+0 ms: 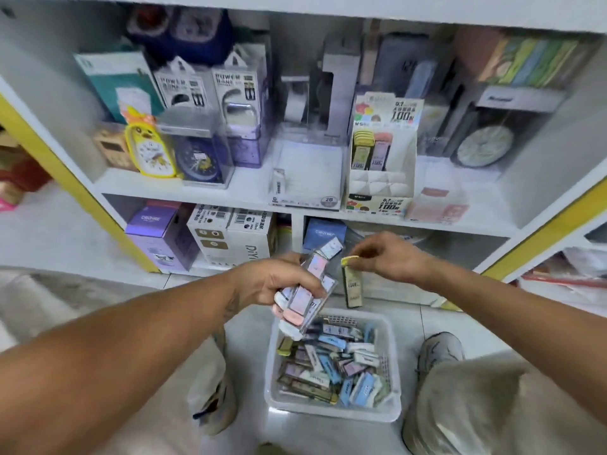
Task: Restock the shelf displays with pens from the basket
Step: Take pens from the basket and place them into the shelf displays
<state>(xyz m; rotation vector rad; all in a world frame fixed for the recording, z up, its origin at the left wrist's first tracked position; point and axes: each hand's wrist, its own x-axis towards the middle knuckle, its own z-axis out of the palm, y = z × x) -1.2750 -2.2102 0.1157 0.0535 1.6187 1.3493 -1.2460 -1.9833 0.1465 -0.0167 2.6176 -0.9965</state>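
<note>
Mid-restock: the left hand [279, 284] grips a fanned bundle of slim cases [312, 290] — pastel caps, glossy clear plastic bodies — just above the basket [392, 336]. The right hand [387, 257] pinches 1 yellow-capped case [352, 284] by its top, hanging upright above the basket's far rim. The likely next move is a lift to the cardboard display box [381, 172] on the shelf [230, 188] above the basket, sliding the case upright into a slot beside those already there. The basket — translucent, perforated, rectangular — holds many more, heaped loosely.
</note>
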